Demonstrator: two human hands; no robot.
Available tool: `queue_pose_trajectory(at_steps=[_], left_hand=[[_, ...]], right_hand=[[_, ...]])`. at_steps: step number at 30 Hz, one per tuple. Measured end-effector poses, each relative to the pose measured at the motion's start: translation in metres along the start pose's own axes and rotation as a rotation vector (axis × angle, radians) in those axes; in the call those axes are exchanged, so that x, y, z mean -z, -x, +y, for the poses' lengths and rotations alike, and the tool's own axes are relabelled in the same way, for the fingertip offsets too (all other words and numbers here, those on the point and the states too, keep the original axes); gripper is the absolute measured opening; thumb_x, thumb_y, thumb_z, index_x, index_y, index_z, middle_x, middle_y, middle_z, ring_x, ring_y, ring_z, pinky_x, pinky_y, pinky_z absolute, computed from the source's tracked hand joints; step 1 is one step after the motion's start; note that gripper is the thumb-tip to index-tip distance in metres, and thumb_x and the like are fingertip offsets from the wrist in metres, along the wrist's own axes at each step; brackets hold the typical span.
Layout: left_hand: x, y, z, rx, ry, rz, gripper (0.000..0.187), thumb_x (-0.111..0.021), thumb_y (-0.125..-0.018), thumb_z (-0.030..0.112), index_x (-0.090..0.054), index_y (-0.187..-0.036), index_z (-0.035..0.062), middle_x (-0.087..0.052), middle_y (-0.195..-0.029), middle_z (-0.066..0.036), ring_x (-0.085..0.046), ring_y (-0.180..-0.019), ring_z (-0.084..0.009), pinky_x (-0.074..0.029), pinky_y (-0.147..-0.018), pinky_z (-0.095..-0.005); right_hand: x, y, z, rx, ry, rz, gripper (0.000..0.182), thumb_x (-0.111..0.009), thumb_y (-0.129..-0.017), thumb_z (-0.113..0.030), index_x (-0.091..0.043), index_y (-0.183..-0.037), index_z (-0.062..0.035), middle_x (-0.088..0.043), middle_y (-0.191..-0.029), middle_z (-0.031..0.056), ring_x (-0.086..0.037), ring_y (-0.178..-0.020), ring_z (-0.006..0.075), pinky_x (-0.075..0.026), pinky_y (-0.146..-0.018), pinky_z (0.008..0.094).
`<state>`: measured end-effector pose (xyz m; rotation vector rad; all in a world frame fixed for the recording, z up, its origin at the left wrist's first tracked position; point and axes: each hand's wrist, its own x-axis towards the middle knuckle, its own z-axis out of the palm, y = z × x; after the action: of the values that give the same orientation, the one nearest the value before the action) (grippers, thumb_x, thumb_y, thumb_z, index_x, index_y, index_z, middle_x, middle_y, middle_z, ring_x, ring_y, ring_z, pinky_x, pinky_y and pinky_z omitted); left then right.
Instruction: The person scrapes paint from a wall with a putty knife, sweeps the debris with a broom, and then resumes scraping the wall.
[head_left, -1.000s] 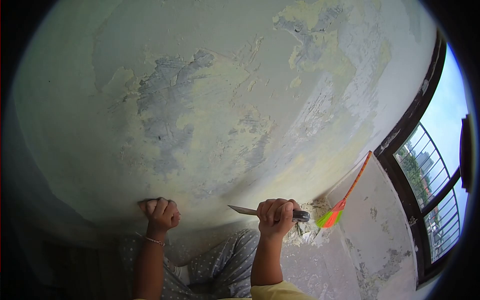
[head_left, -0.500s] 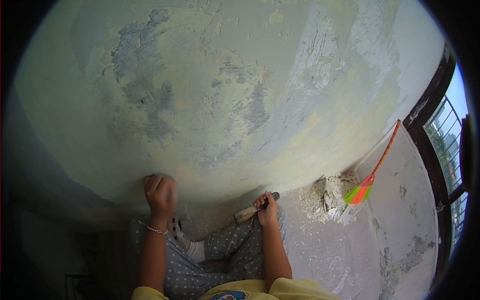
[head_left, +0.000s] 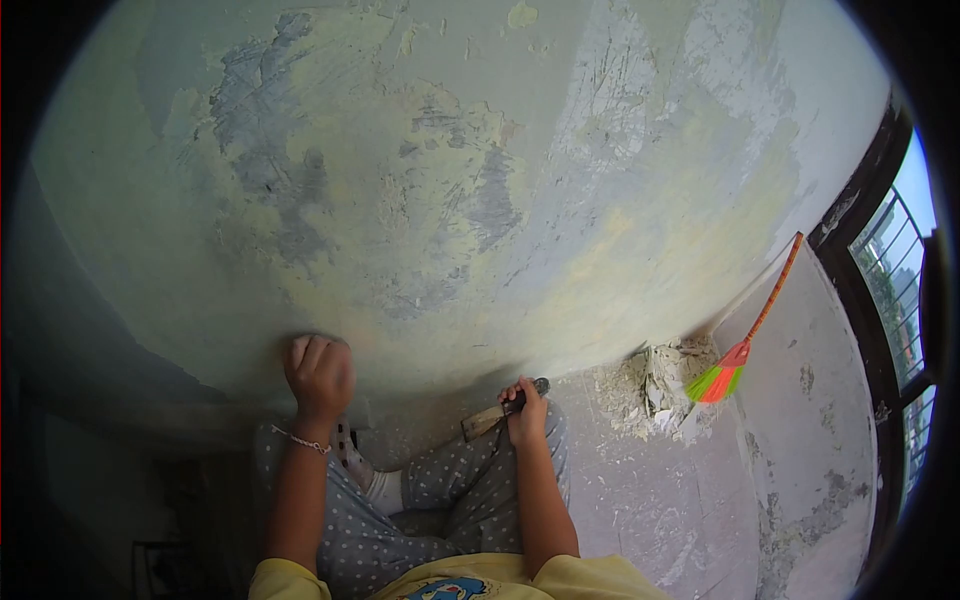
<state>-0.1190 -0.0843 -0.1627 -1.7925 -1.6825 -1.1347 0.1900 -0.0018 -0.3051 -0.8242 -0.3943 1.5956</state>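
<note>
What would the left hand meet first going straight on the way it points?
The patchy wall would likely come first; the left hand seems at or very near its surface, though depth is hard to judge.

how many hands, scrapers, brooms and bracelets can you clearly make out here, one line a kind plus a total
Hands: 2 (left hand, right hand)
Scraper, in the right hand: 1
Broom: 1
Bracelet, on the left wrist: 1
Total: 5
</note>
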Motion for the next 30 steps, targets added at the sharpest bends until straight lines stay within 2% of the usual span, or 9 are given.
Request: queue_pose_trajectory(at_steps=[5,6,8,12,14,21,23,25,30], left_hand=[[0.0,0.002,0.022,-0.258,-0.236,0.046,0.038,-0.057,-0.081,0.016,-0.065,-0.119,0.017,-0.054,-0.129,-0.004,-0.045,-0.123,-0.0219,-0.036,-0.094,-0.0401],[-0.001,0.003,0.026,-0.255,-0.238,0.045,0.038,-0.057,-0.081,0.016,-0.065,-0.119,0.017,-0.054,-0.129,-0.004,-0.045,-0.123,-0.0219,-0.036,-0.094,-0.0401],[-0.006,0.004,0.034,-0.274,-0.235,-0.208,0.053,-0.057,-0.083,0.019,-0.053,-0.136,0.0237,-0.041,-0.147,0.0,-0.033,-0.136,-0.0213,-0.031,-0.098,-0.0433],[-0.021,0.005,0.048,-0.306,-0.365,-0.316,0.064,-0.056,-0.084,0.025,-0.04,-0.145,0.0307,-0.029,-0.155,0.01,-0.024,-0.143,-0.0161,-0.021,-0.104,-0.0454],[-0.031,0.008,0.05,-0.243,-0.48,-0.323,0.066,-0.054,-0.086,0.034,-0.033,-0.148,0.0344,-0.026,-0.156,0.016,-0.019,-0.145,-0.015,-0.007,-0.111,-0.0477],[-0.036,0.006,0.059,-0.297,-0.518,-0.248,0.062,-0.053,-0.088,0.041,-0.036,-0.147,0.0353,-0.029,-0.155,0.013,-0.019,-0.145,-0.0214,0.004,-0.11,-0.0507],[-0.03,0.001,0.052,-0.174,-0.591,-0.142,0.061,-0.052,-0.088,0.042,-0.037,-0.147,0.0347,-0.029,-0.155,0.014,-0.019,-0.145,-0.0229,0.009,-0.11,-0.0524],[-0.024,-0.001,0.038,-0.162,-0.582,-0.09,0.058,-0.051,-0.09,0.039,-0.039,-0.146,0.0328,-0.028,-0.156,0.008,-0.017,-0.146,-0.0239,0.008,-0.109,-0.0522],[0.005,-0.013,-0.013,0.254,-0.577,0.134,0.061,-0.027,-0.099,0.048,-0.028,-0.151,0.0155,-0.016,-0.159,-0.012,-0.011,-0.147,-0.0315,0.004,-0.109,-0.0508]], right_hand=[[-0.001,0.0,0.001,-0.007,0.032,-0.014,0.022,-0.06,-0.09,-0.014,-0.046,-0.074,-0.0085,-0.045,-0.064,0.0048,-0.05,-0.065,0.0215,-0.045,-0.066,0.0357],[-0.001,0.001,0.001,-0.01,0.034,-0.015,0.022,-0.06,-0.09,-0.014,-0.046,-0.074,-0.0085,-0.045,-0.064,0.0048,-0.05,-0.065,0.0215,-0.045,-0.066,0.0357],[-0.001,0.002,0.001,-0.004,0.035,-0.024,0.021,-0.06,-0.09,-0.014,-0.046,-0.075,-0.0086,-0.045,-0.064,0.0046,-0.05,-0.065,0.0212,-0.045,-0.066,0.0357],[-0.002,0.005,0.0,-0.007,0.006,-0.022,0.017,-0.06,-0.089,-0.008,-0.047,-0.078,-0.007,-0.046,-0.067,0.0044,-0.05,-0.062,0.0189,-0.046,-0.062,0.0355],[-0.005,0.008,-0.001,0.023,0.046,-0.021,0.02,-0.06,-0.09,-0.013,-0.046,-0.076,-0.0086,-0.045,-0.064,0.0043,-0.049,-0.065,0.0207,-0.044,-0.066,0.0356],[-0.001,0.007,0.0,0.007,0.048,-0.025,0.02,-0.06,-0.09,-0.013,-0.046,-0.077,-0.0085,-0.045,-0.064,0.0042,-0.05,-0.065,0.0211,-0.044,-0.067,0.0356],[0.0,0.007,0.002,0.005,0.012,-0.01,0.015,-0.06,-0.09,-0.009,-0.047,-0.082,-0.0078,-0.047,-0.067,0.0041,-0.05,-0.062,0.019,-0.046,-0.062,0.0362],[0.0,0.007,0.002,0.014,0.014,-0.012,0.015,-0.06,-0.09,-0.009,-0.047,-0.082,-0.0079,-0.047,-0.067,0.0041,-0.05,-0.062,0.0188,-0.046,-0.062,0.0363],[0.0,0.009,0.002,0.014,0.004,-0.017,0.016,-0.061,-0.089,-0.008,-0.047,-0.082,-0.0081,-0.047,-0.067,0.0039,-0.05,-0.062,0.0181,-0.045,-0.062,0.0367]])
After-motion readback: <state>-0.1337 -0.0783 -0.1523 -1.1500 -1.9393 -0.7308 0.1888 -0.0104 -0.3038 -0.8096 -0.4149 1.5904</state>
